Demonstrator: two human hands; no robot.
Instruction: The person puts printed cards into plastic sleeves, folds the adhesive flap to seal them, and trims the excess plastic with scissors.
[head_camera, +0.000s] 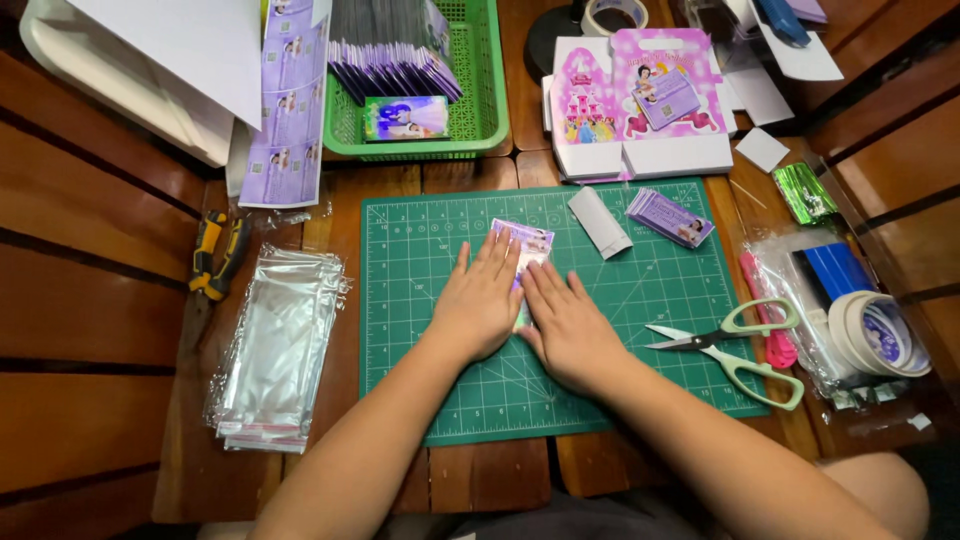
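Left hand (480, 300) & right hand (570, 325) flat, open, pressing purple printed card (528, 245) at cutting mat (420, 330) ctr. Clear sleeve stack (280, 350) near worktop left edge; scissors (735, 345) at mat's right edge.

The left hand (480, 300) and right hand (570, 325) lay flat over most of the purple card (528, 243), hiding its lower part, while the white tray (60, 60) and tape roll (615, 14) were cut off by the frame's top edge.

The head camera looks steeply down, close above the green cutting mat (420, 330).
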